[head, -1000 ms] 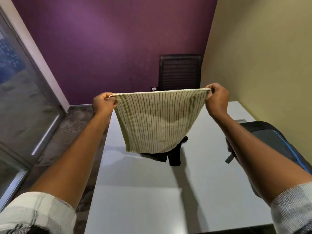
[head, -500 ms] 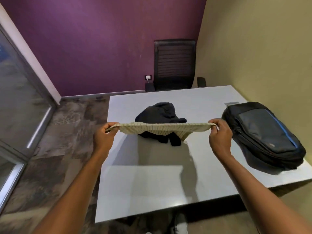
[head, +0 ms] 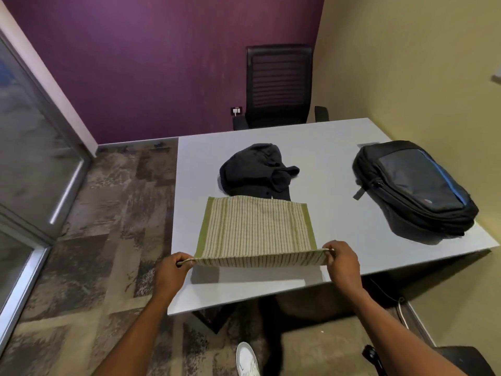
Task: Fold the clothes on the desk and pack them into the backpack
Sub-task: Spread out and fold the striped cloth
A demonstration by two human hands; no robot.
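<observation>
Cloth [head: 256,229] — striped, laid on the table [head: 339,213] — is pinched at its near corners by left hand [head: 173,270] and right hand [head: 343,260]. Folding is barely begun — dark garment [head: 257,169] lies crumpled, backpack [head: 412,185] appears zipped, nothing visibly packed.

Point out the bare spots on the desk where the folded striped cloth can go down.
Bare desk shows between the dark garment and the backpack, and along the near edge under the striped cloth held by the left hand and right hand. The middle is crowded: the cloth's far edge meets the garment.
</observation>
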